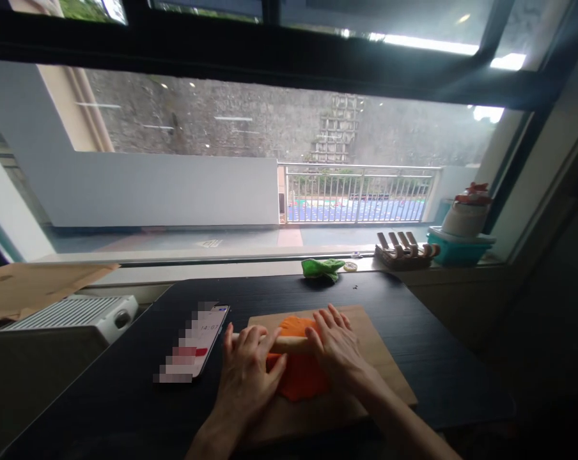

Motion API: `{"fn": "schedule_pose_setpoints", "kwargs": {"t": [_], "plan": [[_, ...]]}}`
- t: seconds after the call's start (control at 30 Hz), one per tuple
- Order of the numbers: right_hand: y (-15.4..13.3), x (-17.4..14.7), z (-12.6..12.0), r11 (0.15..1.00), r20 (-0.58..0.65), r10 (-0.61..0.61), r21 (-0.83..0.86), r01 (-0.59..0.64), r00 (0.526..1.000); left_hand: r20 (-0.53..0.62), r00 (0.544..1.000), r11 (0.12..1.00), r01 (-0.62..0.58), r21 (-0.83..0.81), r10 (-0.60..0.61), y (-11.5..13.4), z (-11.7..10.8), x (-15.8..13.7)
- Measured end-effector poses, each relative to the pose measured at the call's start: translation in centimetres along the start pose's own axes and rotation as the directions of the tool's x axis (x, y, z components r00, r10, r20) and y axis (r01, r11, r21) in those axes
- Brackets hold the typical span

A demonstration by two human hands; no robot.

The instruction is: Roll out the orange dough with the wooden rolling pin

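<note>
A pale wooden rolling pin lies across a flattened orange sheet that looks like modelling clay or dough. Under the sheet is a wooden board on the dark table. My left hand is curled over the pin's left end, thumb pointing toward the orange sheet. On the right end rests my right hand, its palm pressing the pin and its fingers reaching forward past it. Both pin ends are hidden under my hands.
A phone lies left of the board. At the table's far edge is a green cloth beside a tape roll. A brown basket and a teal box stand on the windowsill. Left is a radiator under cardboard.
</note>
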State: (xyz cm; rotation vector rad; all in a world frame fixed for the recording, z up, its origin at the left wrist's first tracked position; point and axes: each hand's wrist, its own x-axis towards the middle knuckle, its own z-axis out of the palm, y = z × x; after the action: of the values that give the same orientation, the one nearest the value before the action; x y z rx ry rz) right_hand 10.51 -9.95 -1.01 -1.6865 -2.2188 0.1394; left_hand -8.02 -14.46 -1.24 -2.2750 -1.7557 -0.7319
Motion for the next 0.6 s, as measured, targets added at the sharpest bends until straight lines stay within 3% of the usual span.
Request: {"fn": "schedule_pose_setpoints", "kwargs": {"t": [0.07, 0.17, 0.27, 0.33, 0.43, 0.53, 0.6], "plan": [[-0.2, -1.4, 0.2, 1.0, -0.06, -0.023, -0.018, 0.022, 0.998, -0.017, 1.0, 1.0, -0.011, -0.006, 0.011, 0.1, 0.1, -0.5], [-0.3, 0.4, -0.1, 0.999, -0.086, 0.03, -0.017, -0.032, 0.996, -0.044, 0.999, 1.0, -0.018, -0.007, 0.018, 0.3, 0.3, -0.7], [-0.2, 3.8, -0.6, 0.996, 0.013, 0.092, 0.009, -0.092, 0.996, -0.057, 0.998, 1.0, -0.022, -0.006, 0.022, 0.3, 0.3, -0.4], [-0.1, 4.4, -0.7, 0.996, 0.062, 0.088, 0.018, -0.089, 0.994, -0.081, 0.997, 1.0, -0.016, -0.002, 0.015, 0.2, 0.3, -0.4], [0.2, 1.9, -0.1, 1.0, 0.053, 0.025, 0.015, -0.026, 0.998, -0.173, 0.985, 1.0, 0.003, 0.015, 0.0, -0.1, 0.5, -0.6], [0.4, -1.2, 0.6, 1.0, -0.04, -0.012, -0.009, 0.011, 0.999, -0.243, 0.97, 1.0, 0.02, 0.023, -0.014, -0.3, 0.9, -1.0], [0.3, -1.3, 0.6, 1.0, -0.064, 0.013, -0.019, -0.014, 0.998, -0.251, 0.967, 0.999, 0.038, 0.017, -0.033, -0.4, 1.2, -1.1]]}}
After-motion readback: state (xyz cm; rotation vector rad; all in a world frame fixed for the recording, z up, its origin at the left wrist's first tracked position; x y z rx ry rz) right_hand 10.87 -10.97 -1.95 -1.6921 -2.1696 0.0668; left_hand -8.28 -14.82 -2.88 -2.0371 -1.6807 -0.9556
